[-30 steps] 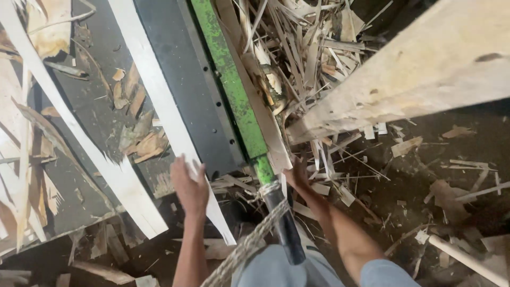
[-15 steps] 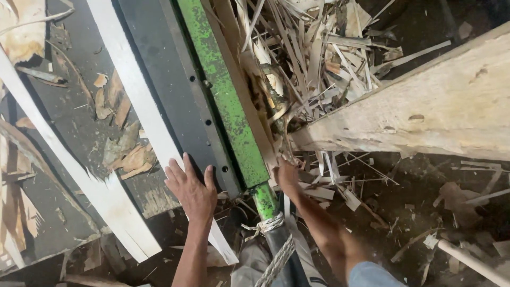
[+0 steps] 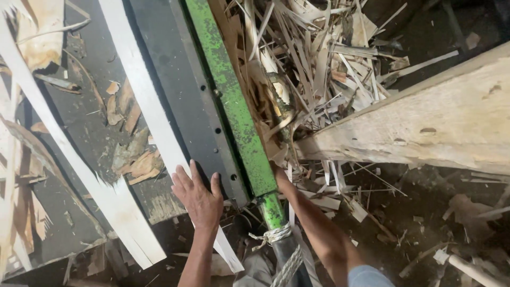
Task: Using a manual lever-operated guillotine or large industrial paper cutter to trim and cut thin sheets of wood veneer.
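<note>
The left hand [image 3: 199, 199] lies flat and open, fingers spread, on the near end of the dark steel plate [image 3: 178, 101], gripping nothing; a pale veneer strip [image 3: 141, 106] runs just beside it on the left. The green bar [image 3: 234, 111] lies immediately right of that hand, its long axis running from the near end up and away to the left, parallel to the plate. The right hand [image 3: 280, 178] reaches in under the bar's right edge, toward the heap of wood slivers [image 3: 313, 69]; its fingers are hidden, so its hold cannot be told. It is the nearer hand to the bar.
</note>
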